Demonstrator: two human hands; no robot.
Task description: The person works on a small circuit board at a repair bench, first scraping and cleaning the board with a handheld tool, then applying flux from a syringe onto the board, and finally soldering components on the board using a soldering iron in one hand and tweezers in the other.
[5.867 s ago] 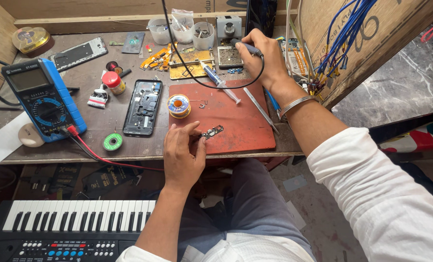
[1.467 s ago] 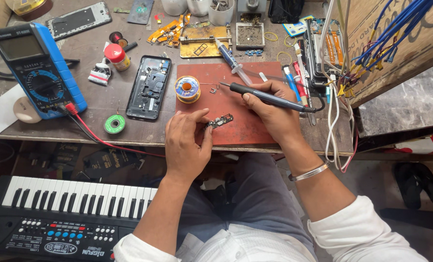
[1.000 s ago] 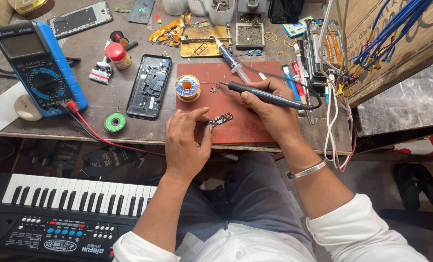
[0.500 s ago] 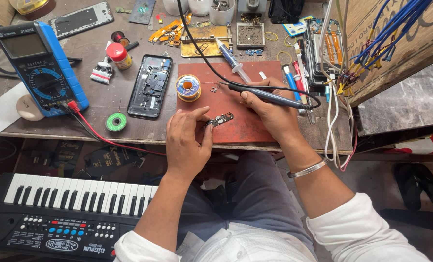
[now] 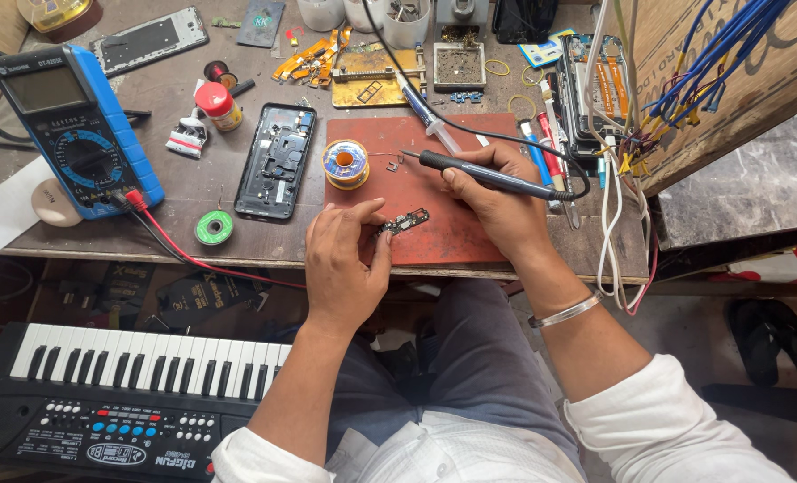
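Holding the black pen-shaped soldering iron [image 5: 483, 174] in my right hand [image 5: 497, 201], fingers wrapped tight round the grip, I see its long axis run nearly level across the rust-red rectangular work mat [image 5: 434, 241], tip pointing toward the bench's left end and slightly away from me, cord trailing off to the right. My left hand [image 5: 345, 259] pinches the small dark circuit board [image 5: 404, 221] with narrowed fingertips, near the mat's front edge; the board lies slanted, right end tilted away from me. The iron's tip stands apart from the board, above bare mat. Just left of the tip sits a spool of solder wire [image 5: 345, 163] at the mat's left edge. Beyond it lies an opened black phone shell [image 5: 278, 161], then the blue multimeter [image 5: 76, 130] near the bench's left end. Loose white and blue wires [image 5: 613, 170] crowd the right edge.
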